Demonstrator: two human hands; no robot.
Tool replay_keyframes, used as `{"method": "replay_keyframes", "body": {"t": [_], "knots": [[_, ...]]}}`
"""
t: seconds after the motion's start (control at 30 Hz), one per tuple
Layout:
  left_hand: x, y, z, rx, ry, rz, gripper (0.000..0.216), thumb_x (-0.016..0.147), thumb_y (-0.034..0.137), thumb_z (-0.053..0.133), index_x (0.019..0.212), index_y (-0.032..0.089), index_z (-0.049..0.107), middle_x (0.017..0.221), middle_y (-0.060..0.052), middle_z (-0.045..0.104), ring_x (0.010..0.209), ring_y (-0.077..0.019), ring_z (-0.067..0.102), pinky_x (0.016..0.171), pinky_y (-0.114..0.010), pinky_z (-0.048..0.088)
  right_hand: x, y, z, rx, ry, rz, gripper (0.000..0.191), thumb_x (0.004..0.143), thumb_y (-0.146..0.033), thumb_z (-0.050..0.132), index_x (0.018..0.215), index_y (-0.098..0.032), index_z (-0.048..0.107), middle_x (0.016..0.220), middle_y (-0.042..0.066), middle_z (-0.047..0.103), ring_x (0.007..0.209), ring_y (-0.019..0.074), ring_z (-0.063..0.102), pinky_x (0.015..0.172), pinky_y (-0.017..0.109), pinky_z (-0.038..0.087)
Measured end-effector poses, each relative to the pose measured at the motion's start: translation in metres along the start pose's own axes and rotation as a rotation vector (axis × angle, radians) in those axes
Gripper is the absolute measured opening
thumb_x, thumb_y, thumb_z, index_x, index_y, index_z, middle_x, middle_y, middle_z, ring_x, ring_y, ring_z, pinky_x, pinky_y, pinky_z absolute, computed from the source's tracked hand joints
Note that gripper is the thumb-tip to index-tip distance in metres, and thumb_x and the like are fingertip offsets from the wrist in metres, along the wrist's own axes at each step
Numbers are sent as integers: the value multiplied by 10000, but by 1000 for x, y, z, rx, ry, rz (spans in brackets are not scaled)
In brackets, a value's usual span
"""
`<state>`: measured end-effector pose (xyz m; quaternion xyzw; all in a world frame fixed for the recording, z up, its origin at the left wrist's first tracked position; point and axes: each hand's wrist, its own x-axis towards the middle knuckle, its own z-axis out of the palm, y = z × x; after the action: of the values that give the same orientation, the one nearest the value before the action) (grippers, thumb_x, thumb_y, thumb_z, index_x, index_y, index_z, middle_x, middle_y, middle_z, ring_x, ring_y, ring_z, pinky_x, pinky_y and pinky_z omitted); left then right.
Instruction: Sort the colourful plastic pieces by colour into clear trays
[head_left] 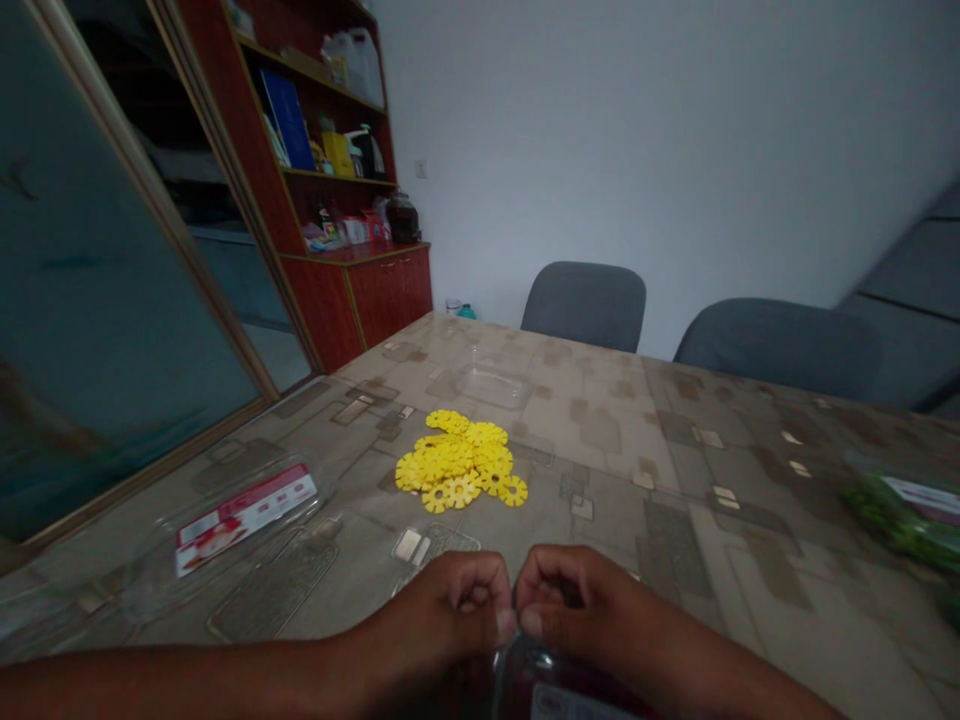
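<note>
At the bottom middle, my left hand point(469, 600) and my right hand point(566, 600) are close together, fingers curled and thumbs pinching. Both grip the near-side edge of a clear plastic container point(525, 665), which has a pale label and something dark red inside; most of it lies below the frame or behind my right forearm. Beyond my hands a pile of yellow notched plastic discs point(454, 460) lies loose on the table.
The patterned table point(615, 480) carries a clear open tray point(491, 385) behind the discs. Left lies a clear container with a red-and-white label point(244, 515); right, a pack of greens point(907, 515). Two grey chairs point(585, 300) stand at the far side, near a red-brown cabinet point(390, 290).
</note>
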<state>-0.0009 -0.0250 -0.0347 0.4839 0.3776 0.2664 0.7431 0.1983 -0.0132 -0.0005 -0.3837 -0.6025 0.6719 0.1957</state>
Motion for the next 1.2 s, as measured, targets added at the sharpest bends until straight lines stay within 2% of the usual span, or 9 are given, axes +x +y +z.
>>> {"method": "replay_keyframes", "body": {"t": [0.13, 0.27, 0.4, 0.53, 0.7, 0.8, 1.0, 1.1, 1.2], "knots": [[2, 3, 9, -184, 57, -99, 428, 644, 495, 768, 696, 183, 480, 529, 68, 481, 397, -56, 368, 387, -171, 280, 6, 6, -2, 57, 43, -27, 441, 721, -576, 727, 749, -175, 546, 613, -82, 433, 569, 82, 327, 532, 214, 241], [2, 2, 13, -198, 43, -91, 475, 677, 560, 759, 738, 182, 480, 572, 63, 496, 444, -64, 404, 421, -172, 318, 6, 9, -4, 107, 65, -5, 479, 665, -595, 761, 709, -176, 534, 603, -82, 423, 572, 83, 311, 539, 219, 230], [0, -11, 10, -213, -13, -6, 468, 641, 462, 844, 782, 167, 508, 619, 60, 523, 535, -68, 454, 525, -179, 351, 4, 11, 0, 84, 43, 30, 371, 714, -497, 737, 710, -170, 563, 598, -74, 434, 556, 83, 312, 521, 222, 220], [0, -22, 7, -211, -10, 47, 465, 593, 392, 882, 746, 166, 505, 581, 78, 495, 493, -47, 405, 500, -173, 306, 3, 7, 6, -32, 65, 41, 236, 701, -371, 710, 688, -172, 583, 555, -78, 435, 531, 83, 326, 492, 214, 221], [3, -36, 6, -160, 37, 26, 515, 559, 387, 878, 712, 195, 426, 552, 100, 472, 476, -47, 391, 492, -180, 292, 4, 3, 9, -43, 63, 47, 259, 679, -418, 692, 695, -188, 573, 525, -87, 404, 504, 87, 315, 473, 217, 225], [1, -40, 6, -60, 12, -31, 523, 528, 276, 878, 749, 207, 409, 577, 104, 486, 503, -57, 430, 493, -179, 272, 6, 5, 10, -122, 94, -43, 294, 708, -470, 643, 664, -196, 548, 572, -66, 427, 535, 96, 337, 495, 226, 255], [-7, -13, 20, -123, 25, -10, 486, 572, 323, 840, 763, 200, 410, 665, 61, 511, 590, -78, 449, 552, -204, 298, 2, -6, 12, -417, 161, -352, 371, 870, -509, 519, 655, -207, 514, 692, -4, 534, 698, 161, 479, 650, 282, 345], [-9, -8, 24, -115, 72, -44, 477, 597, 361, 827, 754, 203, 405, 641, 57, 505, 551, -77, 424, 532, -211, 281, -3, -16, 12, -477, 173, -394, 343, 915, -461, 493, 685, -208, 520, 713, 6, 563, 733, 169, 501, 690, 292, 353], [-10, -11, 19, -41, 78, -21, 445, 637, 412, 785, 735, 204, 404, 625, 60, 491, 523, -74, 383, 511, -211, 269, -5, -23, 9, -507, 167, -345, 276, 904, -399, 517, 710, -204, 547, 711, -2, 559, 692, 154, 500, 654, 272, 346]]}}
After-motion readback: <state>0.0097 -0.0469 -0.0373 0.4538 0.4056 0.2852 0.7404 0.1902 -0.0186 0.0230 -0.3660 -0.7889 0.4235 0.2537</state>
